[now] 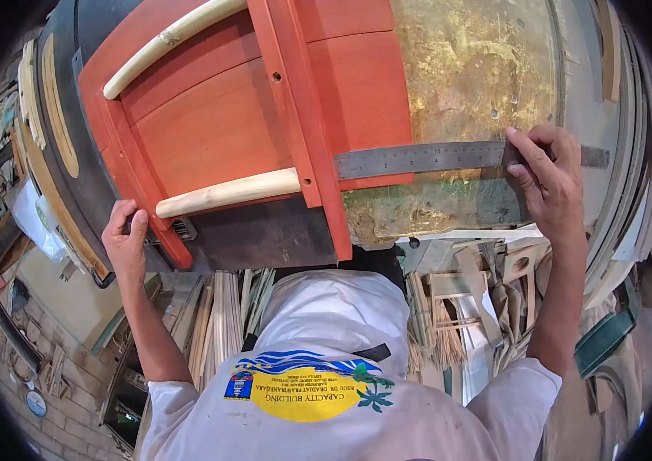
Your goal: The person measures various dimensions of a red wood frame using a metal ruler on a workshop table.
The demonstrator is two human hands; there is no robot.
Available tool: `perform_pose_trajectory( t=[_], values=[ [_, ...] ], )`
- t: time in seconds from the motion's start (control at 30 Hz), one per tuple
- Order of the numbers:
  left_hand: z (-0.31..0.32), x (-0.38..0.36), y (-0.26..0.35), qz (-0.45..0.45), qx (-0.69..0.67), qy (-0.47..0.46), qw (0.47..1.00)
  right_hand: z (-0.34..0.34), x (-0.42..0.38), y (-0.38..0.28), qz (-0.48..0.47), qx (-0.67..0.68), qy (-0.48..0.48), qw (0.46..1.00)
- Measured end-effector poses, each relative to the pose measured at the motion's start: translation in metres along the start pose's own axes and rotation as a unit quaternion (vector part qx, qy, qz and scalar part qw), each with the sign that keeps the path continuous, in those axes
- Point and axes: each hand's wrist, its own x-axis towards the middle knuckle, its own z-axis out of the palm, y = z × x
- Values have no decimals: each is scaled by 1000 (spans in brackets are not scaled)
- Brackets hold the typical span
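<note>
A red-painted wooden panel (203,123) lies on the worktop, with red crossbars and two pale, rounded wooden rods (226,192) fixed between them. My left hand (127,240) is at its lower left corner, fingers curled with the thumb against the edge of the red left crossbar (135,173). A steel ruler (418,157) reaches right from the other crossbar (295,100), over the panel's edge and the gold-stained board. My right hand (547,177) pinches the ruler near its right end, thumb below and index finger above.
The worktop has a dark part (260,234) on the left and a gold-stained board (479,84) on the right. Wooden strips and offcuts (479,307) fill the space below its front edge. Curved strips (641,154) stand at the right, and clutter covers the tiled floor (72,415) at left.
</note>
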Motion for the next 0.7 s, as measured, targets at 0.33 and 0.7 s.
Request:
perform_pose_trajectory(
  t=[0.33,0.7],
  values=[
    [0,-1,-2,7,-5,-6,1000,1,0,0,-4,3,8,1000],
    [2,1,5,9,-4,-5,1000,1,1,0,-7,-7,5,1000]
  ],
)
